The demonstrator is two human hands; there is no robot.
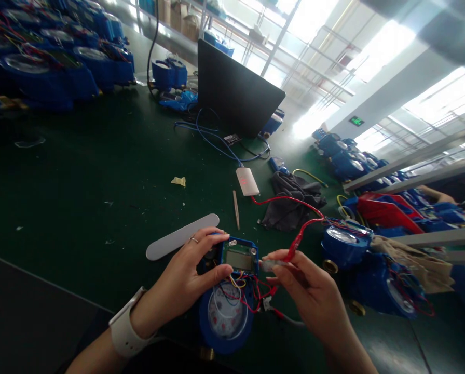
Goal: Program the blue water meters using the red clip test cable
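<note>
A blue water meter lies in front of me with its round dial facing up. Its electronics housing holds a small display, and loose red, yellow and white wires spill over the dial. My left hand grips the housing's left side, thumb by the display and fingers along the top edge. Between the thumb and fingers of my right hand is a clear connector on a red cable. Its tip is at the housing's right side; whether it is plugged in I cannot tell.
The red cable runs to a white box, linked by a blue cable near a black laptop. Tweezers, a grey strip and a dark cloth lie nearby. More blue meters stand right and far left.
</note>
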